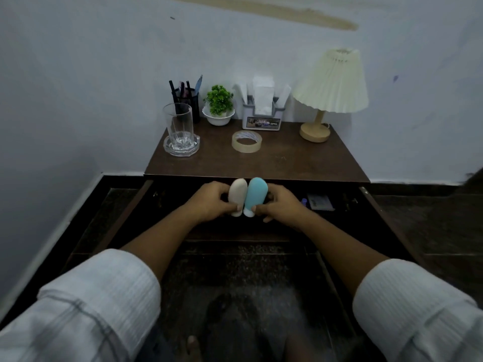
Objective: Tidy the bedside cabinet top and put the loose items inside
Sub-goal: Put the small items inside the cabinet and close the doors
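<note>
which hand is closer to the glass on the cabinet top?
Left. The left hand, gripping the beige bottle over the open drawer, sits in front of and right of the glass; the right hand, on the blue bottle, is farther right.

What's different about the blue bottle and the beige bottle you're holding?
The blue bottle is sky blue; the beige bottle is cream. The right hand holds the blue bottle, the left hand the beige bottle. The blue bottle looks slightly fatter than the beige bottle. Both are rounded, caps toward the person, touching side by side above the open drawer.
</note>
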`<state>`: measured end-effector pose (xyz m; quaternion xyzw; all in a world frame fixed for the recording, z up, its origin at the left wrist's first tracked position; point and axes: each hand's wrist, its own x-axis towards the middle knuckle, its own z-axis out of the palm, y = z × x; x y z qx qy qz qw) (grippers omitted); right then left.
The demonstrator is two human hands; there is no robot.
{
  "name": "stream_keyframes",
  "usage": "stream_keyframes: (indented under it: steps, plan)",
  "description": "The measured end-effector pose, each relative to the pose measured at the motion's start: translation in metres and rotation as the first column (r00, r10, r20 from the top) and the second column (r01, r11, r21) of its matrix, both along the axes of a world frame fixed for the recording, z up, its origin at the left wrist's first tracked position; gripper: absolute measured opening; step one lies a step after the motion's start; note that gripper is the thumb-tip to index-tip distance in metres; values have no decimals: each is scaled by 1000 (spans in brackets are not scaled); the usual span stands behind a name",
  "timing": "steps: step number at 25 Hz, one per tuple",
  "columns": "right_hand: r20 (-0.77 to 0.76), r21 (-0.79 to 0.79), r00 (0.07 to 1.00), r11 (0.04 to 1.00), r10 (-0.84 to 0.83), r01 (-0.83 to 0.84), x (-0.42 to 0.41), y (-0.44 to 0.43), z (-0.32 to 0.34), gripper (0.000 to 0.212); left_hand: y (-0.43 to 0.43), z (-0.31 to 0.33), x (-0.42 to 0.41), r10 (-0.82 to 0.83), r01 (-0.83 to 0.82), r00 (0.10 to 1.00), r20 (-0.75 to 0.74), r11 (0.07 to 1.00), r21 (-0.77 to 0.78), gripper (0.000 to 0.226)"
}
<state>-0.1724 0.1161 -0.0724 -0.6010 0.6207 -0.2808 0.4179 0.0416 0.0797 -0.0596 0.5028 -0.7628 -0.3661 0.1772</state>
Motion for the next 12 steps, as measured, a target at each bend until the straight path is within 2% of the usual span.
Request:
stream_keyframes:
  steps: [5,8,12]
  plan:
    - [-26,67,990,988,-139,141,-3,7,-55,50,-10,-49,-26,-19,11,991,136,998,59,36]
    - [-63,62,973,972,-222,225,-6,-9,-71,45,-24,-68,-41,13,-21,990,141,998,57,37]
    - [-119,-6,952,959,-282,283,-12,-45,-84,50,-55,-84,-55,84,-89,984,154,996,23,40]
